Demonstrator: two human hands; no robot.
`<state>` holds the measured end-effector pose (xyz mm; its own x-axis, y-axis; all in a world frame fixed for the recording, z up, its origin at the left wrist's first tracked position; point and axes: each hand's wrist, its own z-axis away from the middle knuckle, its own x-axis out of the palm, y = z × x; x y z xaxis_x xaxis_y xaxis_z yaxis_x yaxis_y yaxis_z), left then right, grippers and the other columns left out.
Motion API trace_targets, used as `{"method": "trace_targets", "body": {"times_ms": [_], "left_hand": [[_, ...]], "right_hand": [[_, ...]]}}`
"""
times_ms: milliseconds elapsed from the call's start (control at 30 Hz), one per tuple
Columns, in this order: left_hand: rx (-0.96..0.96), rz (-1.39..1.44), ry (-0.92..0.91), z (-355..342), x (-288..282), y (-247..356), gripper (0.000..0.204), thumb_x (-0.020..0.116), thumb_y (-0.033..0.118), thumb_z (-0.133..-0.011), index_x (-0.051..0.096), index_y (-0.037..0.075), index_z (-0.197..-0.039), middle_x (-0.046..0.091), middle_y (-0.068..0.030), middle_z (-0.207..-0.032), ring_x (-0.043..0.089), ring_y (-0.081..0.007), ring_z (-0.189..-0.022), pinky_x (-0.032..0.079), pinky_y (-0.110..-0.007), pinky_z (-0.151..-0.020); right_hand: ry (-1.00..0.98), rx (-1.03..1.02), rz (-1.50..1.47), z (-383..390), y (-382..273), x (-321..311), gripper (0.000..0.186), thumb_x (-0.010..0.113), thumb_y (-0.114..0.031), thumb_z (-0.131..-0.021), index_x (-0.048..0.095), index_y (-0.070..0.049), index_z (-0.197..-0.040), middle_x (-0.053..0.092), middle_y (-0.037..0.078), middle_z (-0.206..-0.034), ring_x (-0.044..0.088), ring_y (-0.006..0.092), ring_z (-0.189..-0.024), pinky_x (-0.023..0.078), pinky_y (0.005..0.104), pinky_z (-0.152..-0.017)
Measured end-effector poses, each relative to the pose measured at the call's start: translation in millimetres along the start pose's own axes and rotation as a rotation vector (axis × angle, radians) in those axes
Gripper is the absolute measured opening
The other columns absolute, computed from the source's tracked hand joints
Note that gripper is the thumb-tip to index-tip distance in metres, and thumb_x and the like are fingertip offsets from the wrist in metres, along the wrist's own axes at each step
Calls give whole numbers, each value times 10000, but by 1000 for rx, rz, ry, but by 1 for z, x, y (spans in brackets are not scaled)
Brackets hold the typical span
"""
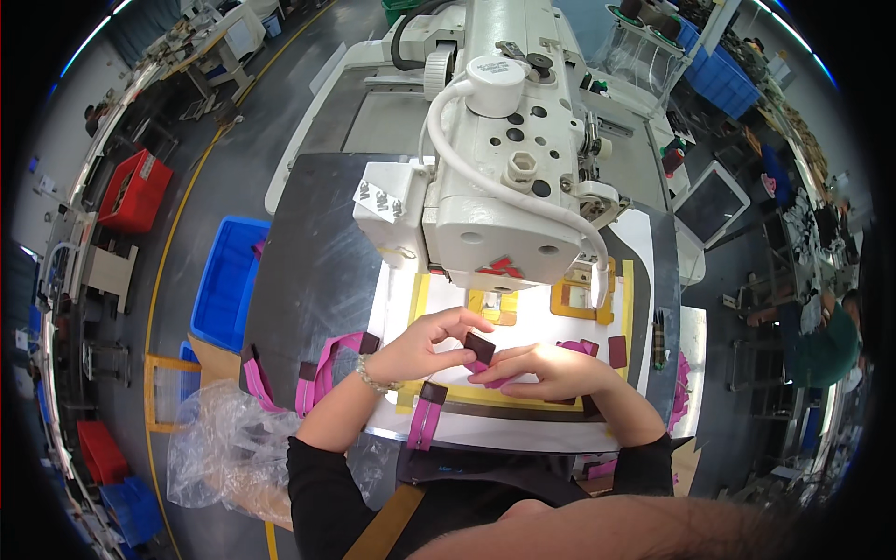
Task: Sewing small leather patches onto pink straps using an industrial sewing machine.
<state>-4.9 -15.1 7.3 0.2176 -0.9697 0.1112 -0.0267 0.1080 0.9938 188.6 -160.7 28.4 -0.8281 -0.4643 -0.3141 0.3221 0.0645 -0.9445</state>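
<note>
In front of the sewing machine head, my left hand pinches a small dark brown patch between thumb and fingers. A magenta fabric strip runs from just under the patch, and the fingers of my right hand close on it from the right. Whether patch and strip are joined cannot be made out. Below my hands, another magenta strip with a dark brown end hangs over the table's front edge. More dark brown patches lie to the right, some partly hidden under my right hand.
The large white sewing machine stands straight ahead. Beneath it sits a white work plate with yellow edging and a yellow frame. Magenta strips lie at left. Clear plastic and a blue bin are farther left.
</note>
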Motion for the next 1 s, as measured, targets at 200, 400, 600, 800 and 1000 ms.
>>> {"method": "trace_targets", "body": {"times_ms": [200, 400, 600, 800, 1000], "left_hand": [[-266, -244, 86, 22, -56, 13, 454, 624, 87, -839, 472, -4, -1257, 600, -99, -1047, 572, -148, -963, 431, -289, -886], [-174, -1213, 503, 74, 9, 7, 891, 733, 314, -689, 305, 23, -1414, 354, -248, -1388, 347, -364, -1300, 226, -534, -1063], [-387, -1597, 641, 140, 1, -27, 843, 654, 198, -699, 283, 100, -1450, 235, -255, -1484, 238, -392, -1387, 128, -681, -1048], [-579, -1442, 983, 215, -57, -32, 879, 689, 139, -660, 288, 108, -1442, 302, -210, -1464, 302, -372, -1353, 225, -544, -1074], [-437, -1322, 1290, 240, -52, -52, 988, 791, 246, -635, 259, 96, -1454, 308, -224, -1456, 295, -371, -1356, 240, -492, -1080]], "right_hand": [[184, 46, 209, 27, -14, -2, 376, 594, -78, -852, 603, -119, -1226, 574, 146, -1253, 553, 311, -1136, 441, 375, -957], [353, 180, 414, 74, -4, 9, 363, 597, -83, -843, 609, -114, -1205, 577, 128, -1255, 553, 299, -1113, 413, 381, -947], [552, 269, 310, 95, 7, 23, 312, 618, -16, -807, 643, -47, -1116, 620, 138, -1184, 591, 298, -1094, 450, 359, -943], [513, 256, 287, 95, 10, 27, 304, 620, -32, -810, 645, -56, -1112, 624, 133, -1167, 587, 297, -1087, 448, 362, -934], [458, 195, 346, 84, 6, 39, 367, 652, -27, -782, 638, -82, -1144, 590, 116, -1214, 585, 281, -1025, 463, 345, -878]]}}
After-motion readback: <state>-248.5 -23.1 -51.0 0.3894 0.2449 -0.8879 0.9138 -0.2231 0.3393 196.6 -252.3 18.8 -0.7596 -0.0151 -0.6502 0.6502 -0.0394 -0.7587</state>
